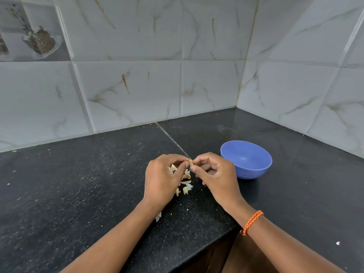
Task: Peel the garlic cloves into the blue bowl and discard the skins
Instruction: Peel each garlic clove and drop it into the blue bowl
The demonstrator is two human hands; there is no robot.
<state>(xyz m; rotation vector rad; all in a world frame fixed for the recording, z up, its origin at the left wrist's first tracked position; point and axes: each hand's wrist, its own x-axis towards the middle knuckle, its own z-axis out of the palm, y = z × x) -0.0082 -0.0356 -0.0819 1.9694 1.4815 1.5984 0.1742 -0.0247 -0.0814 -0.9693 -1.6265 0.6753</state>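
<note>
A small garlic clove (190, 162) is pinched at the centre of the frame between the fingertips of both hands, held above the black speckled countertop (78, 184). The left hand (164, 179) is curled, with thumb and forefinger closed on the clove's left side; the right hand (215, 174) is likewise curled, its thumb and forefinger nipping the clove's right side. An orange braided band (252, 221) is worn on the right wrist. Pale garlic skins (186, 186) are scattered on the countertop just below the hands, partly hidden by the left hand. The blue bowl (247, 159) is seen right of centre, just beside the right hand.
</note>
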